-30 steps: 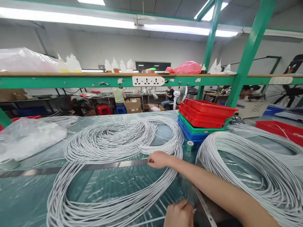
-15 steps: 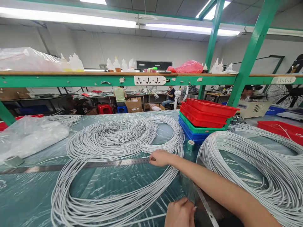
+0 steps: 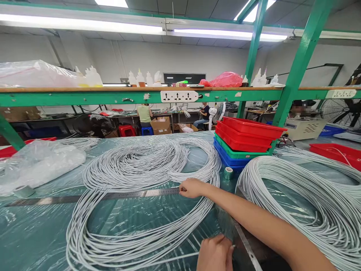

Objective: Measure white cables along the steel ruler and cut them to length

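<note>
- One strand (image 3: 175, 259) of thin white insulated wire is held at two places. It is pinched by the fingertips of the right hand (image 3: 192, 188) at the right-hand end of a long flat steel ruler (image 3: 135, 194). It is also gripped by the left hand (image 3: 216, 255), which is closed in a loose fist at the bottom edge of view.
- Both hands are kept well apart, and the right forearm is stretched out over the surface (image 3: 28, 233), which is covered with clear film over green.
- The strand is judged to be light, limp and rather slick. A fingertip pinch close to its end is thought best, since a hold further back would let the tip droop and curl. Kinking is to be feared if it is bent sharply.
- A large loose coil (image 3: 135, 165) of the same white wire is spread under and around the ruler, so snagging is judged likely.
- A second coil (image 3: 296, 195) is laid just beside the right forearm.
- A small roll of green tape (image 3: 228, 173) is seen between the two, just before stacked red, green and blue plastic trays (image 3: 245, 141).
- A crumpled clear plastic bag (image 3: 42, 162) is left well apart, at the far left.
</note>
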The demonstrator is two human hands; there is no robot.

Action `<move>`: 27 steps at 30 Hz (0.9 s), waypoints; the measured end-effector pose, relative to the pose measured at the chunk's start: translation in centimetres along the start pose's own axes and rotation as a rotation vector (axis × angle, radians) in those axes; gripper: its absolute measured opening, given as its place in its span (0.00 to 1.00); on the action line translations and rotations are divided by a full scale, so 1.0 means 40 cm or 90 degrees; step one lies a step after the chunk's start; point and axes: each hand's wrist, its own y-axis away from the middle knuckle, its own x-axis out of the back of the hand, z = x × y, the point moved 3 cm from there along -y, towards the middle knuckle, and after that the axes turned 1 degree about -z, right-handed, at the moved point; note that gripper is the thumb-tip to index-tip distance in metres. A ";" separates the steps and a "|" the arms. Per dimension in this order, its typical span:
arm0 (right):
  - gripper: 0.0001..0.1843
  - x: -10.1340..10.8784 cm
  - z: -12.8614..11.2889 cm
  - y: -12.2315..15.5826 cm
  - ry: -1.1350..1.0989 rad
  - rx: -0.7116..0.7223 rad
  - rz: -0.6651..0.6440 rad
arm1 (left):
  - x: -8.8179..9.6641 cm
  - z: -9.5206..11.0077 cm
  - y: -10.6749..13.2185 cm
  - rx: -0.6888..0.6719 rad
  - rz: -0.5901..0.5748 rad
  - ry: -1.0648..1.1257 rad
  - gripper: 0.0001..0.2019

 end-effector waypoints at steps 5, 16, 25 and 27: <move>0.13 0.000 0.001 -0.001 -0.002 0.002 0.002 | 0.002 -0.001 0.002 -0.007 0.003 -0.007 0.07; 0.12 -0.017 0.014 -0.004 0.001 -0.003 0.010 | 0.026 0.018 0.023 -0.046 0.040 -0.007 0.08; 0.13 -0.010 0.010 0.001 -0.019 0.002 -0.022 | 0.028 0.014 0.022 -0.048 0.045 -0.007 0.08; 0.12 -0.010 0.009 0.001 -0.017 0.004 -0.016 | 0.025 0.010 0.020 -0.054 0.055 -0.013 0.08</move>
